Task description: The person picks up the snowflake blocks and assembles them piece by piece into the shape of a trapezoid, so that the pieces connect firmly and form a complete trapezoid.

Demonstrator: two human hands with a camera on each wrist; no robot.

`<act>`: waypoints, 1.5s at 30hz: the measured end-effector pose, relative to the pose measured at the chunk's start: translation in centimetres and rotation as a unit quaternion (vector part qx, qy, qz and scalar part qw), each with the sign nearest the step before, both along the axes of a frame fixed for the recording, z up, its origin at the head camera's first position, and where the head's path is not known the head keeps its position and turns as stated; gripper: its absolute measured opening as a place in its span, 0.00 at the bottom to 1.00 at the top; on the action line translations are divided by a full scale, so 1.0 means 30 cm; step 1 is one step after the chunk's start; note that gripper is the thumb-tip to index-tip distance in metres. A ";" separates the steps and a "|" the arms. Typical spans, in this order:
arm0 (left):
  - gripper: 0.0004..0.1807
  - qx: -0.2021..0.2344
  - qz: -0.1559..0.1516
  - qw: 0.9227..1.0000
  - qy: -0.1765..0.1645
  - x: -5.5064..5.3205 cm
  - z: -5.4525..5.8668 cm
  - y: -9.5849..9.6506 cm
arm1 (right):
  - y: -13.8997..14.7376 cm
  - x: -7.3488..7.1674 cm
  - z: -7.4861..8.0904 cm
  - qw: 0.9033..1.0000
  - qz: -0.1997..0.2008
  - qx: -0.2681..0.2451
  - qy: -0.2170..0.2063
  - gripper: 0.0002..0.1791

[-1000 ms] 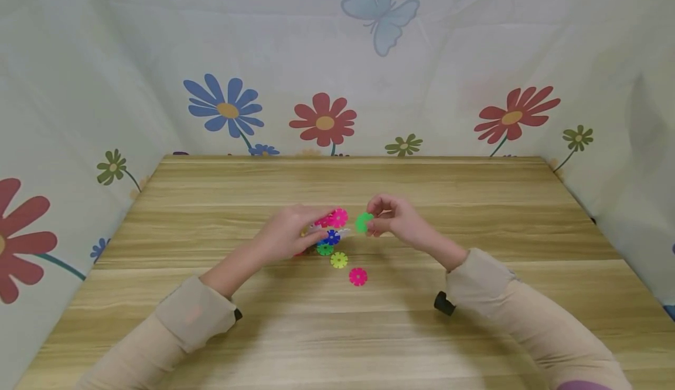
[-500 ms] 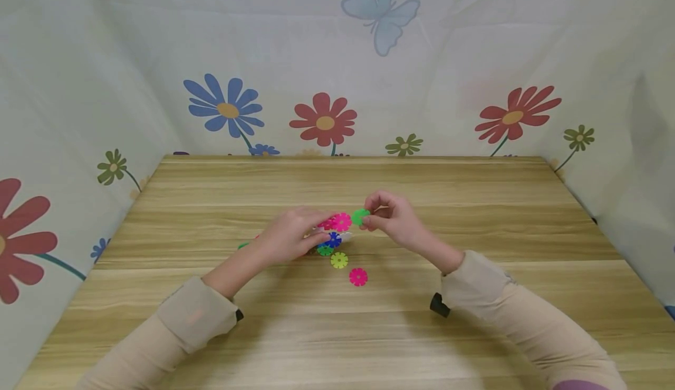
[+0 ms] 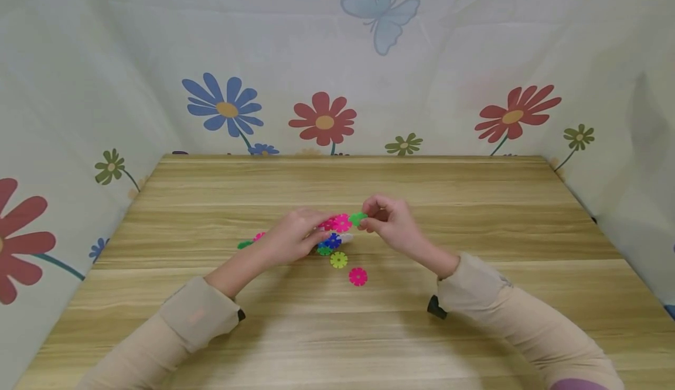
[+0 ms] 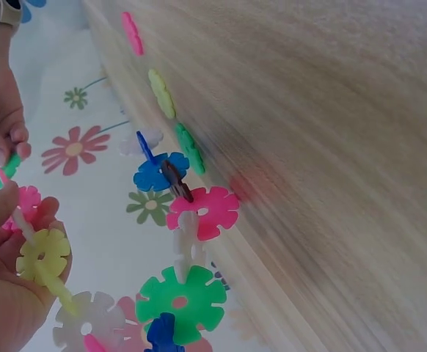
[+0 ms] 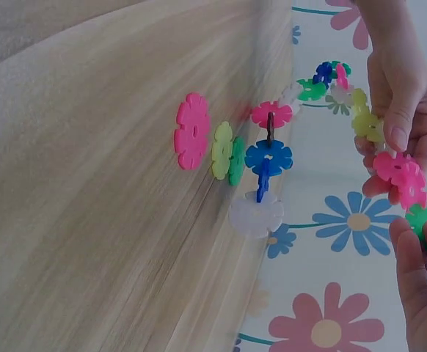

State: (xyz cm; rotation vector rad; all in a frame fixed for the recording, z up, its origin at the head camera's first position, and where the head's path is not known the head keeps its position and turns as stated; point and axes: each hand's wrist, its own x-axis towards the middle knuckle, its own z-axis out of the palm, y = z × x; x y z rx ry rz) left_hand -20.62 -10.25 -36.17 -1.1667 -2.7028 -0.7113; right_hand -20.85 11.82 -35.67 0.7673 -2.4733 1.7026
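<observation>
In the head view, a person's right hand (image 3: 392, 223) pinches a green notched disc (image 3: 357, 219) over the wooden table (image 3: 337, 337), now meeting a pink notched disc (image 3: 342, 222); a second ago, the two stood apart. In the left wrist view, a yellow notched disc (image 4: 53, 246) lies against the left hand (image 4: 8, 301). In the right wrist view, the left thumb and fingers pinch the pink notched disc.

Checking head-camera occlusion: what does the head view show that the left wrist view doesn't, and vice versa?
Head only: butterfly print, left sleeve.
Left wrist only: brown disc, between a blue disc and a pink disc.
Both: left hand; right hand pinching a green disc; loose pink disc and loose yellow disc on the table.
</observation>
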 end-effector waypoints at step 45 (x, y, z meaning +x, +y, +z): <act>0.21 0.043 -0.020 0.997 0.055 -0.013 -0.017 0.026 | -0.016 0.044 -0.004 0.996 0.005 0.021 0.081 0.07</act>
